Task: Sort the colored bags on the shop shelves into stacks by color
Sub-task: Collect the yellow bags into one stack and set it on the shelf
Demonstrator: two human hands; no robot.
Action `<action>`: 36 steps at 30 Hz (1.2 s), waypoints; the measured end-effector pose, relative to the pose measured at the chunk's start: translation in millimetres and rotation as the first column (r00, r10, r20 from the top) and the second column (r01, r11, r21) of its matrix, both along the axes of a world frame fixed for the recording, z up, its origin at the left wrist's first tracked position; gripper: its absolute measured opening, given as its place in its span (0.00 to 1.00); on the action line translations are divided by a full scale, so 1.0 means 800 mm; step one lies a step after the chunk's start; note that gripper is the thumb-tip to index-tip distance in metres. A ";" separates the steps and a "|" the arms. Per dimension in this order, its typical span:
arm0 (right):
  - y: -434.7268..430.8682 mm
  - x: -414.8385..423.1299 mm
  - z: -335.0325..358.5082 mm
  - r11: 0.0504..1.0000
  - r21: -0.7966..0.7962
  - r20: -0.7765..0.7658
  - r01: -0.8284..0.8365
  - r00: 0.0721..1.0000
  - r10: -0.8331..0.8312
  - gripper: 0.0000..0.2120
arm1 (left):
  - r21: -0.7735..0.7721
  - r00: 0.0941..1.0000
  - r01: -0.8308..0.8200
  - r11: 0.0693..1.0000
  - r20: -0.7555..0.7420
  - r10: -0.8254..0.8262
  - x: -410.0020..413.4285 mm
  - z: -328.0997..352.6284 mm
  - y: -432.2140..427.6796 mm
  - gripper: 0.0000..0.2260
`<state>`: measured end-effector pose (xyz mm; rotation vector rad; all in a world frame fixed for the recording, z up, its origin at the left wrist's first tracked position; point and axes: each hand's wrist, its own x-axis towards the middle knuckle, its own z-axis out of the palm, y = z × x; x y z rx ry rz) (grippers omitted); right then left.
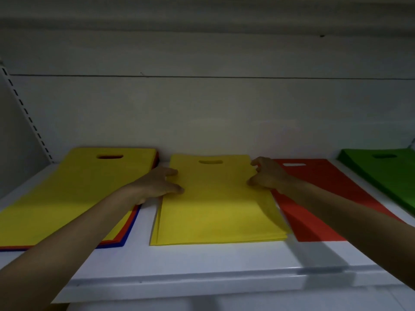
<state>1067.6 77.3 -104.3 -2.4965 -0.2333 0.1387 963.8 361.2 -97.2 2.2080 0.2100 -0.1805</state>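
Lying side by side on the white shelf (202, 261) are four groups of flat bags, each with its cut-out handle pointing toward the grey back panel (202, 108). At far left, just beside the slotted upright (24, 113), a mixed pile (74, 189) is showing a yellow bag on top, with red and blue edges peeking out beneath it. The yellow stack (215, 209) is sitting in the middle of the shelf, apart from the mixed pile and touching or slightly overlapping the red bag (314, 198) to its right. The green stack (386, 176) is lying at far right, partly cut off by the frame edge.

Both bare forearms are reaching in over the shelf front. The left hand (157, 184) is resting on the left edge of the yellow stack, its fingers and thumb extended, slightly apart and lying flat on the fabric. The right hand (268, 176) is meeting the stack's right edge with fingers bent and spread like a claw, the tips touching the fabric. Whether those fingers are pinching the bag or only pressing on it is not showing clearly.
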 end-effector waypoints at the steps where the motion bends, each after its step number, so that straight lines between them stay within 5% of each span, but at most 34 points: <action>1: 0.001 0.000 0.000 0.998 -0.052 0.023 -0.018 1.000 0.020 0.33 | 0.031 1.000 -0.006 0.999 0.008 0.005 0.001 0.001 0.000 0.35; 8: 0.004 -0.001 -0.005 0.989 -0.140 0.075 -0.039 0.996 0.050 0.28 | 0.116 0.997 -0.067 0.991 0.039 0.063 0.007 0.002 0.004 0.33; 11: 0.008 0.006 -0.016 0.991 0.126 0.057 0.049 0.997 -0.057 0.27 | 0.013 0.984 -0.151 0.988 0.098 0.149 0.005 0.003 -0.003 0.30; 14: 0.010 0.012 -0.022 0.821 0.514 -0.195 0.247 0.966 -0.169 0.21 | -0.292 0.969 -0.242 0.925 -0.027 0.245 0.004 0.002 -0.004 0.31; 17: 0.012 0.011 -0.023 0.686 0.652 -0.327 0.323 0.936 -0.129 0.15 | -0.499 0.963 -0.269 0.824 -0.137 0.232 0.001 0.005 -0.007 0.20; 20: 0.018 0.006 -0.023 0.669 0.655 -0.371 0.352 0.921 -0.121 0.23 | -0.530 0.966 -0.258 0.808 -0.139 0.217 -0.001 0.010 -0.015 0.13; 26: 0.041 -0.005 0.009 0.812 0.544 -0.143 0.211 0.977 -0.159 0.25 | -0.324 0.974 -0.222 0.920 -0.028 0.226 -0.003 0.027 -0.002 0.21; 30: 0.100 -0.023 0.043 0.897 0.442 -0.007 0.031 0.999 -0.031 0.19 | -0.150 0.974 -0.205 0.967 0.068 0.217 -0.008 0.060 0.039 0.04; 36: 0.226 -0.053 0.051 0.925 0.338 0.101 -0.172 0.984 0.145 0.03 | 0.125 0.975 -0.198 0.972 0.130 0.182 -0.046 0.085 0.138 0.06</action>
